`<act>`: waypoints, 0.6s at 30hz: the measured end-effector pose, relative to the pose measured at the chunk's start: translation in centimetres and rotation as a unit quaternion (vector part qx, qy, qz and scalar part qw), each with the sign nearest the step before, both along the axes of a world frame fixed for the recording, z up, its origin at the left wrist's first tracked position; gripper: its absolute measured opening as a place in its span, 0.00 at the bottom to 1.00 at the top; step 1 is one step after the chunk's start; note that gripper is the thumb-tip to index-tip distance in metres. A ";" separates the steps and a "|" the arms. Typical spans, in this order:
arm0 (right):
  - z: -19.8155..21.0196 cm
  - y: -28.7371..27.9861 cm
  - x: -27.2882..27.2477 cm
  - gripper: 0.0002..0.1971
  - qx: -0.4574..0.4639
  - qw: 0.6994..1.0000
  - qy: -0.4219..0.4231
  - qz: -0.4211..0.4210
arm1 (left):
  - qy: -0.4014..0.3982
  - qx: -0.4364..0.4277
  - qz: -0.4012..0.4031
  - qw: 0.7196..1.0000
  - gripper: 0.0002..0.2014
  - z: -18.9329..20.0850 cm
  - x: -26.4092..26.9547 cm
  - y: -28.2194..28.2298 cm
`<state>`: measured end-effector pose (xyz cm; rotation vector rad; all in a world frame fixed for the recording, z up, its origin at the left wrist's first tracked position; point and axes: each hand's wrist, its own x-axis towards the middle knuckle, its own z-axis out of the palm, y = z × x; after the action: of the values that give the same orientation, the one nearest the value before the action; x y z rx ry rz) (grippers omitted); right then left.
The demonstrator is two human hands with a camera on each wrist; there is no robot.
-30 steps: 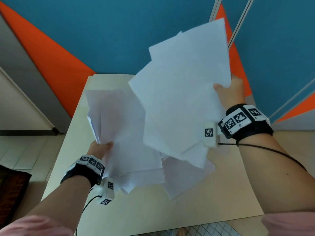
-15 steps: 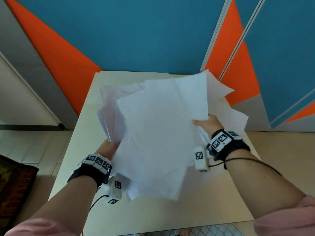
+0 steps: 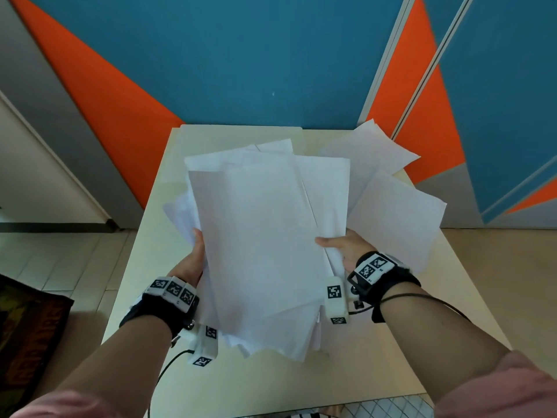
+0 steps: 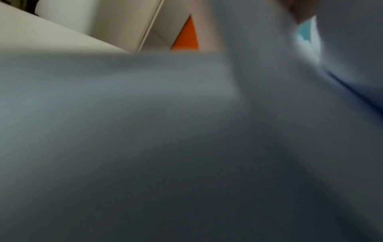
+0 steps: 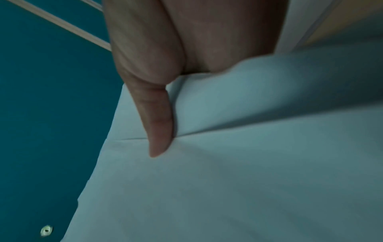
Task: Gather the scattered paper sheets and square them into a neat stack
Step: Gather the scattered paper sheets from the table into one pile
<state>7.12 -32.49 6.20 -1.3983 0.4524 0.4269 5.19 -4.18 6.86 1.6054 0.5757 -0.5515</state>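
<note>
between both hands [image 3: 187,263], smooth paper sheets [image 3: 265,236].

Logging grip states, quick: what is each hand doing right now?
Left hand: grips the paper sheets at their left edge.
Right hand: grips the same sheets, thumb on top.

Both hands [image 3: 265,257] hold fanned paper sheets [image 3: 265,236] above table [image 3: 391,372]

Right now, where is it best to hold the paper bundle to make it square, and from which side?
Probably by the two long edges, one hand from each side. The paper bundle is fanned: sheets stick out toward the far right and past the near end. The left hand and right hand already grip those long edges, leaving the short near end free to tap on the table.
</note>
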 end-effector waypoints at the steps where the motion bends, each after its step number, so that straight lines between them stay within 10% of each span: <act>1: -0.2 0.2 -0.1 0.40 0.013 1.000 0.012 0.008 | -0.001 -0.018 0.016 1.000 0.46 -0.3 0.1 0.0; 10: 0.2 3.2 -0.6 0.47 -0.030 0.995 -0.016 0.094 | 0.010 -0.117 -0.096 0.988 0.53 -2.6 0.1 2.8; 15: 0.0 4.2 -0.2 0.29 -0.031 0.997 -0.013 0.075 | 0.001 -0.094 -0.013 0.996 0.18 -3.8 0.0 3.6; 18: -0.5 4.6 0.1 0.24 -0.012 0.996 -0.009 0.092 | 0.017 -0.050 -0.003 0.999 0.18 -4.5 0.1 3.7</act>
<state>7.20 -27.85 5.66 -1.4720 0.3159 0.5584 5.34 -0.44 2.36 1.5063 0.5611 -0.6035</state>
